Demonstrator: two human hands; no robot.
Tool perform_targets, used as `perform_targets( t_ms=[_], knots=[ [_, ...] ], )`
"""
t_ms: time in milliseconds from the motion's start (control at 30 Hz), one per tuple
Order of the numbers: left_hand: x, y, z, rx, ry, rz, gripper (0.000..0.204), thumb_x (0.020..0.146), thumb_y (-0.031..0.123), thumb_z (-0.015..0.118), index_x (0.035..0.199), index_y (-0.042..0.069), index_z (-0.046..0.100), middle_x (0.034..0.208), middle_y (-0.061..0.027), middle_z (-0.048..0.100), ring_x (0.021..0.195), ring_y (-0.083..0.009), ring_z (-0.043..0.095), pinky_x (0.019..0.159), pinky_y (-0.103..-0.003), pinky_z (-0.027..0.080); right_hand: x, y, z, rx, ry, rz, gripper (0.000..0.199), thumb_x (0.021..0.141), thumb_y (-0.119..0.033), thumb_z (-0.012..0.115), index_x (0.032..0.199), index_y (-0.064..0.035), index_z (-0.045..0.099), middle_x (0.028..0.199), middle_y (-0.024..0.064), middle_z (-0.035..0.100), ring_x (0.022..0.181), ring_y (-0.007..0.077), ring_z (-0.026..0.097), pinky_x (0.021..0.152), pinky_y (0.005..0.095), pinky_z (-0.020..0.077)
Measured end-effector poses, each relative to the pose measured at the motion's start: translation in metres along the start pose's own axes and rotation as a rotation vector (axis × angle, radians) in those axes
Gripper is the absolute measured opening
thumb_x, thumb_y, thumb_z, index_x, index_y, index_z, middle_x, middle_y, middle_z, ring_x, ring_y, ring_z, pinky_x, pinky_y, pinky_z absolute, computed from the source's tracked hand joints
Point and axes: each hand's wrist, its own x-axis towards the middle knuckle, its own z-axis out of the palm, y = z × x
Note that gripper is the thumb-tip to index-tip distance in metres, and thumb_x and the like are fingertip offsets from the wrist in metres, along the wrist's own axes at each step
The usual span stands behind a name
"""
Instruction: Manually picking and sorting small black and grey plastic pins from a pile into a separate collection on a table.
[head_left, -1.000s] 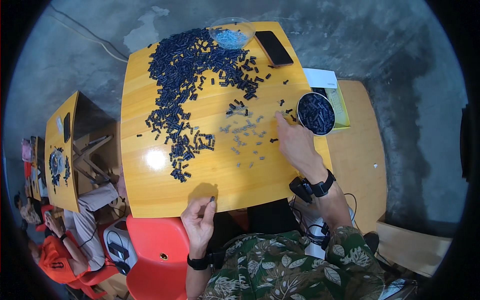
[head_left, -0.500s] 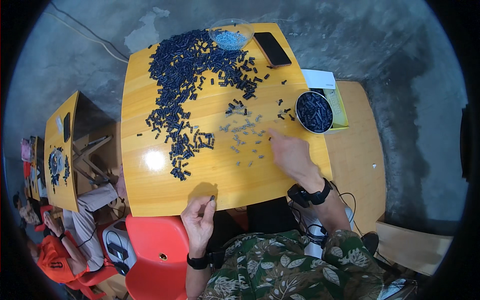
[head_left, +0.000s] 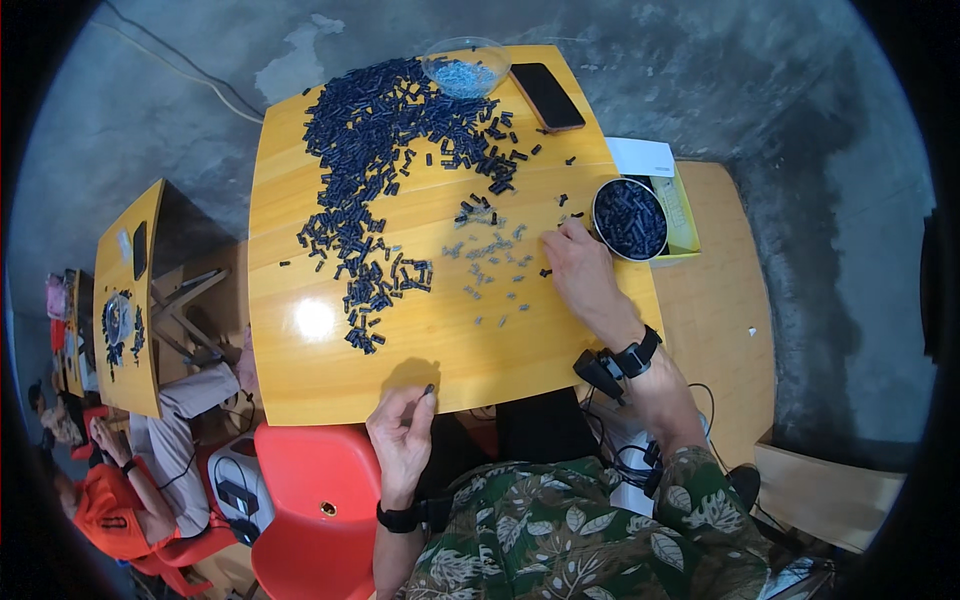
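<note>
At the near table edge, my left hand (head_left: 402, 425) pinches a small dark plastic piece (head_left: 430, 390) upright between thumb and forefinger. My right hand (head_left: 583, 268) is on the table's right side, fingers bent down among a few loose small black pieces (head_left: 563, 199), close to the bowl. Whatever its fingertips hold, if anything, is hidden. One black piece (head_left: 546, 272) lies beside that hand. Left of it, small clear or grey pieces (head_left: 487, 262) are scattered. A round bowl (head_left: 629, 220) full of black pieces stands just right of my right hand.
A large heap of black cylindrical pieces (head_left: 365, 125) spreads over the table's far left. Behind are a clear bowl of blue bits (head_left: 465, 78) and a phone (head_left: 547, 97). A yellow box (head_left: 682, 215) sits beyond the right edge. A red chair (head_left: 310, 480) and another person (head_left: 125, 505) are at left.
My right hand has moved away from me, from beside the clear pieces to the black pieces near the full bowl. My left hand keeps its pinch on the dark piece.
</note>
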Motion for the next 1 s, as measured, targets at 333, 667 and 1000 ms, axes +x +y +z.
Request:
perform_targets(
  t_ms=[333,667,1000],
  knots=[
    [-0.005,0.025,-0.008,0.069,0.05,0.053,0.005,0.086,0.003,0.072,0.088,0.0,0.068,0.078,-0.0022,0.062,0.07,-0.0089,0.053,0.062,-0.024,0.041,-0.022,-0.049,-0.026,0.802,-0.17,0.356,0.007,0.09,-0.005,0.064,0.092,0.0009,0.061,0.082,0.0085,0.066,0.067,0.0202,0.068,0.06,0.0332,0.0552],
    [-0.012,0.055,-0.012,-0.009,0.054,0.18,0.006,0.085,-0.004,0.07,0.09,-0.002,0.068,0.083,-0.0054,0.066,0.072,-0.0102,0.057,0.066,-0.023,0.045,-0.058,-0.108,-0.019,1.671,-0.615,0.405,0.018,0.095,-0.005,0.063,0.11,0.003,0.067,0.086,0.009,0.071,0.076,0.0156,0.071,0.072,0.0276,0.0605],
    [-0.022,0.056,-0.024,0.023,0.089,0.238,0.008,0.085,-0.003,0.07,0.092,-0.001,0.069,0.082,-0.006,0.066,0.074,-0.0129,0.06,0.068,-0.025,0.046,-0.065,-0.135,-0.008,1.488,-0.515,0.198,0.011,0.089,-0.003,0.07,0.099,0.0006,0.069,0.083,0.0039,0.07,0.072,0.0085,0.066,0.067,0.0214,0.0542]
  ],
)
